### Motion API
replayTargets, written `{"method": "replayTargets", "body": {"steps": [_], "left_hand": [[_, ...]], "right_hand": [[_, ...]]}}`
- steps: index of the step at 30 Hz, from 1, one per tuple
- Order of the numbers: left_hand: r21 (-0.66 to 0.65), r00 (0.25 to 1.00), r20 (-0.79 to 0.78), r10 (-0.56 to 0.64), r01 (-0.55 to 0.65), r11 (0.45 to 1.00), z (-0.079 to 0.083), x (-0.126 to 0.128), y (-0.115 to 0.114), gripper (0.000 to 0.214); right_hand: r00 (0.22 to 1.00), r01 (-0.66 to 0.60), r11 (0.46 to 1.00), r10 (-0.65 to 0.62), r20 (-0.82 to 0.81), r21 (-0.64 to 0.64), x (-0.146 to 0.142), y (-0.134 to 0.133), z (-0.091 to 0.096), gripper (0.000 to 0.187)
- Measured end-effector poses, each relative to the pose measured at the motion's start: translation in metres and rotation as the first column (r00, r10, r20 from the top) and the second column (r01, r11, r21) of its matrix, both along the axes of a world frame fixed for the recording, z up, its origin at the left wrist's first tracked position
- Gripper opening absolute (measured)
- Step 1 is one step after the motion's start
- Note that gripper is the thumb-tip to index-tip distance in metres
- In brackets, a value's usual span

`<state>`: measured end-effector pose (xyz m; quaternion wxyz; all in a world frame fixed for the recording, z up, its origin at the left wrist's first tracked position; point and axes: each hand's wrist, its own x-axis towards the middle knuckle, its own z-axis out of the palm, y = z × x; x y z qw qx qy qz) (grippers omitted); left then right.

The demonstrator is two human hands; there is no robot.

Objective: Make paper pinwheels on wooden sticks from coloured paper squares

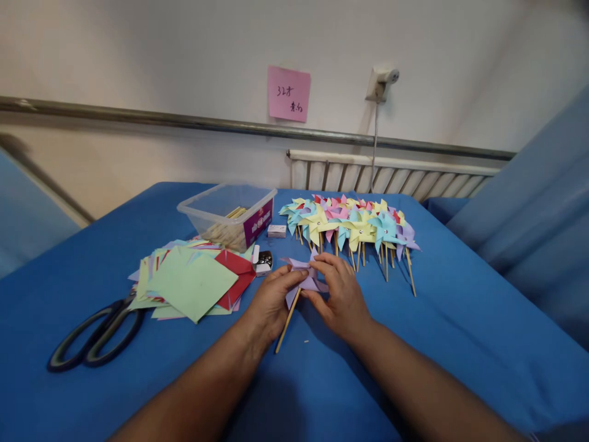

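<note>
Both my hands meet over a lilac paper pinwheel (pixel 307 274) on a thin wooden stick (pixel 287 322) that slants down to the left. My left hand (pixel 270 302) pinches the pinwheel's left side where the stick joins it. Fingers of my right hand (pixel 339 296) are curled over its right side, pressing on the paper. Just behind the hands lies a row of several finished pinwheels (pixel 350 224) in yellow, blue, pink and lilac, sticks pointing toward me.
A stack of coloured paper squares (pixel 191 282) lies left of my hands, with black scissors (pixel 96 334) beyond it. A clear plastic box (pixel 229 213) holding sticks stands behind, with a small white box (pixel 277 231) and a small open box of pins (pixel 263 261) nearby. Blue cloth (pixel 460 331) covers the table.
</note>
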<state>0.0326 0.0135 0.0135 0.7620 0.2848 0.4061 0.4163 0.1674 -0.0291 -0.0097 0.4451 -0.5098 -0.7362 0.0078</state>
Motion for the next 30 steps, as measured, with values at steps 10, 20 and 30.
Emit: {"method": "replayTargets", "body": {"steps": [10, 20, 30], "left_hand": [[-0.023, 1.0, 0.025, -0.01, 0.011, 1.0, -0.0005, 0.0019, -0.0037, 0.018], [-0.022, 1.0, 0.031, 0.003, -0.003, 1.0, -0.0024, 0.001, -0.0011, 0.016], [-0.042, 0.999, 0.047, -0.006, 0.008, 0.999, -0.0029, -0.0007, -0.0002, 0.014]], "right_hand": [[0.996, -0.027, 1.0, 0.027, -0.086, 0.002, 0.0032, 0.0036, -0.0033, 0.037], [0.994, -0.068, 0.997, 0.066, -0.082, -0.022, 0.0047, 0.0042, -0.0018, 0.044], [0.991, -0.098, 0.995, 0.097, -0.089, -0.01, 0.0034, 0.0032, -0.0023, 0.039]]}}
